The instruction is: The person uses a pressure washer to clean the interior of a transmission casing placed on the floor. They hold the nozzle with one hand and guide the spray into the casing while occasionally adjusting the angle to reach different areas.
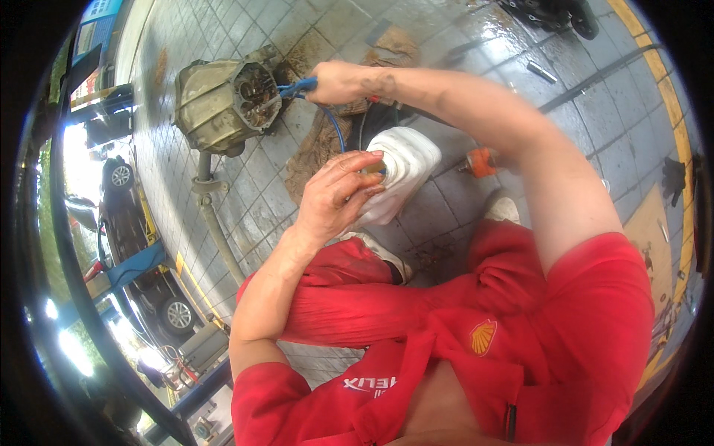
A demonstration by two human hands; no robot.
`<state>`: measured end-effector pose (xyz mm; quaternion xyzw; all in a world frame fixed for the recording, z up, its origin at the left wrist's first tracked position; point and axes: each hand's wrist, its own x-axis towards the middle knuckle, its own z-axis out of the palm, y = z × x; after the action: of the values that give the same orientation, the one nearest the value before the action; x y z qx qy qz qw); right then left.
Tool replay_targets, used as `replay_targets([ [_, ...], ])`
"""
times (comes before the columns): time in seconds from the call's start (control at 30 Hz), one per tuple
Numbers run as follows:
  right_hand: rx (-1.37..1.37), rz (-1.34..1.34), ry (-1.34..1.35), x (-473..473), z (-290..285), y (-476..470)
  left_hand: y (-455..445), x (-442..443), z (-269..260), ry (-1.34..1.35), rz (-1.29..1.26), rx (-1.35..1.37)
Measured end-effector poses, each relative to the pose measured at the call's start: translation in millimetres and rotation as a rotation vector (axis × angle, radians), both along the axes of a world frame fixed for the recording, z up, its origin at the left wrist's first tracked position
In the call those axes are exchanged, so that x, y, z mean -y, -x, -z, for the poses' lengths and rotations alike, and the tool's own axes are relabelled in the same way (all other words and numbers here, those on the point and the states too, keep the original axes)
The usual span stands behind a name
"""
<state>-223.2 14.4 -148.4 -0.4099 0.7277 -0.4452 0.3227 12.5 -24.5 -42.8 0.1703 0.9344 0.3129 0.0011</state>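
Observation:
My left hand (pixel 337 189) has its fingers closed around the neck of a white plastic jug (pixel 410 159). Something small and yellowish-brown shows between the fingertips. In my right hand (pixel 341 82) is a blue spray gun (pixel 298 87), its thin nozzle pointing into the open end of a dirty metal gearbox housing (pixel 209 106). Metal parts show inside that opening. From near the gun, a blue hose (pixel 337 128) runs down behind my left hand, where its end is hidden.
Brown rags (pixel 315 150) lie on the wet tiled floor under the hose. A metal shaft (pixel 215 223) extends from the housing towards my knee. An orange tool (pixel 481 162) is under my right arm. A metal cylinder (pixel 541 72) and a dark part (pixel 552 17) lie farther off.

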Motion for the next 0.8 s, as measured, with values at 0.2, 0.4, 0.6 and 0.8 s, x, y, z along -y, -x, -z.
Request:
replay_targets([
  [0.2,0.022,-0.027,0.000,6.6,5.9,0.4,0.4,0.0,-0.5,-0.004,0.003,-0.005],
  [0.4,0.039,0.001,0.026,5.2,7.5,-2.3,0.7,0.3,-1.6,-0.008,0.001,0.005],
  [0.6,0.080,-0.005,0.038,1.5,6.5,3.1,1.0,0.8,-0.2,-0.008,0.006,-0.003],
  [0.8,0.056,-0.013,0.014,2.0,7.7,2.3,0.4,0.5,-0.9,-0.013,0.001,0.000],
])
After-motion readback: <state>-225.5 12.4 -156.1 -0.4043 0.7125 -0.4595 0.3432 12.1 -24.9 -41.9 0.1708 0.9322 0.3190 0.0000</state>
